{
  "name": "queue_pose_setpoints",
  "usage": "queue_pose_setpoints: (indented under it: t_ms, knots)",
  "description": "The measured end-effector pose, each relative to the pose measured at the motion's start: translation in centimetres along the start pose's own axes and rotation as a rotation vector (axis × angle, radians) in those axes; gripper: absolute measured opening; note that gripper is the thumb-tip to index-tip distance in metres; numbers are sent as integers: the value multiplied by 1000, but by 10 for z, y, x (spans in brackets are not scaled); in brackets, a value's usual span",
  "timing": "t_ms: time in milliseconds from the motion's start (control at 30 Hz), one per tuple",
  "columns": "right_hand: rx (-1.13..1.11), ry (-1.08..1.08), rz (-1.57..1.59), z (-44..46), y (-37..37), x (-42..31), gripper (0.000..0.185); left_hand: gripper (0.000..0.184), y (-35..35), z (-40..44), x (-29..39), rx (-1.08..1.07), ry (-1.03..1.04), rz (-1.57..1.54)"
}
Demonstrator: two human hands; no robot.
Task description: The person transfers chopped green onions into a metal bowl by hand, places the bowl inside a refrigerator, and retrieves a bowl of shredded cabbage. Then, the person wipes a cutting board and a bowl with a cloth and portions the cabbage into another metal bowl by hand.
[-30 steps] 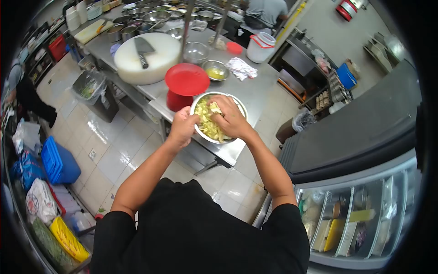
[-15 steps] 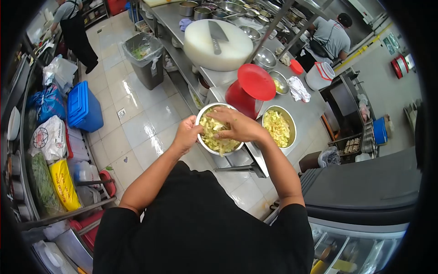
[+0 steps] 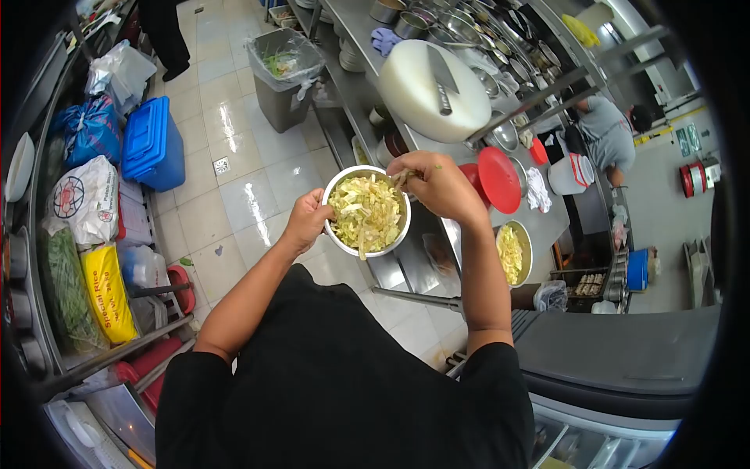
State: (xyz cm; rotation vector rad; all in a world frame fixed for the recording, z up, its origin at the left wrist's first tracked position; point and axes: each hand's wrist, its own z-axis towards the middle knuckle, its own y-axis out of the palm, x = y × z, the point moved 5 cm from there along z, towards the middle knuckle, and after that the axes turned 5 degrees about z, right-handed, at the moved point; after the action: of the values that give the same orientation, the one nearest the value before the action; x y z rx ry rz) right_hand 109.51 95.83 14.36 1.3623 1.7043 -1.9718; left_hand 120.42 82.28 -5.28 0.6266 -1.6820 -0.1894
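A white-rimmed metal bowl [image 3: 366, 213] full of chopped pale yellow-green vegetable is held in front of my body, above the floor. My left hand [image 3: 307, 219] grips its left rim. At the upper right rim my right hand [image 3: 437, 186] is closed, fingers pinched on a bit of something pale; I cannot make out what it is. A second bowl [image 3: 513, 253] of the same chopped vegetable rests on the steel table to the right, partly behind my right forearm. Beyond my right hand stands a red container [image 3: 500, 180].
A round white chopping block [image 3: 426, 90] with a cleaver [image 3: 443, 82] lies on the table [image 3: 469, 144]. Lined bin [image 3: 283, 78] and blue box [image 3: 153, 144] stand on the floor. A co-worker [image 3: 605, 133] is behind the table, another person's legs [image 3: 164, 35] at upper left.
The view has swung right-to-left across the room, with the bowl now away from the table. My right hand has lifted from inside the bowl to its upper right rim. The second bowl has come into view.
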Motion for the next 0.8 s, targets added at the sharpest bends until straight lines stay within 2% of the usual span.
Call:
queue_pose_setpoints:
  t_ms: [67,167,200,233,433,500,633,767,800]
  knots:
    - [103,20,55,15,15,2,17,11,-23,8,3,-5,25,-1]
    - [105,99,52,29,49,2,20,10,-48,12,23,32,8,56]
    - [139,-99,-97,34,60,-4,21,10,-56,14,24,32,5,53]
    - [187,-196,-73,41,70,-8,21,10,-66,16,25,33,21,46]
    - [258,-186,91,76,100,-11,21,8,-115,28,29,53,19,72]
    - [362,18,283,85,99,-10,21,11,-125,30,32,21,33,65]
    - [347,1,121,99,102,-14,20,10,-138,36,36,15,38,80]
    - [248,67,124,112,106,-17,20,10,-144,37,35,13,65,78]
    - [226,-35,78,118,110,-22,19,10,-145,36,32,29,40,52]
